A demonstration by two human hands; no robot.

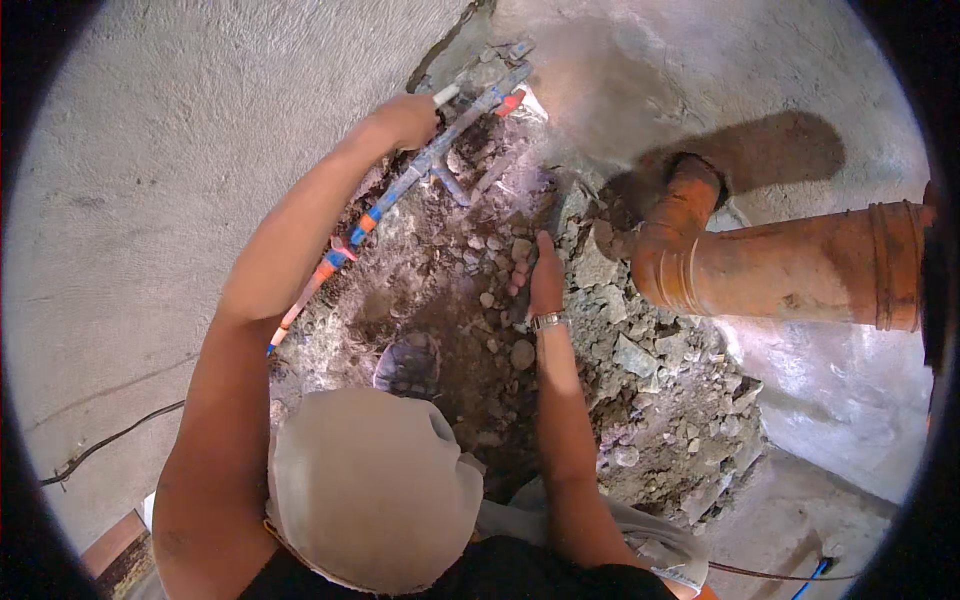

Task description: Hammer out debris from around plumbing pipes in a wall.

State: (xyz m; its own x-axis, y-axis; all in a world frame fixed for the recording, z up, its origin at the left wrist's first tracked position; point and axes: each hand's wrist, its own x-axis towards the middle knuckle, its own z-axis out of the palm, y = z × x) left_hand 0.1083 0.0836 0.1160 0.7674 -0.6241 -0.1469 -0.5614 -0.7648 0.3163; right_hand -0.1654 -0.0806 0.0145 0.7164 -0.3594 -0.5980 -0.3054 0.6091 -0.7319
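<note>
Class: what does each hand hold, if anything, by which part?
Left hand: apparently a pale rod, gripped just behind its visible end. Right hand: cannot tell whether it holds anything.

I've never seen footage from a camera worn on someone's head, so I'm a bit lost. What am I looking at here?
There is no machine here: a person works with two bare hands. The single picture comes from a fisheye camera on their head, looking down, so straight edges bend and the corners go black.

At the bottom, the rounded beige cloth appears to be a bent knee, with a shoe just beyond. Loose rubble covers the ground. A slim bluish pipe runs diagonally across it, and a thick orange pipe stands at the right.

The left hand is closed around a pale rod. The right hand is down at the rubble; whether it holds anything is unclear.
</note>
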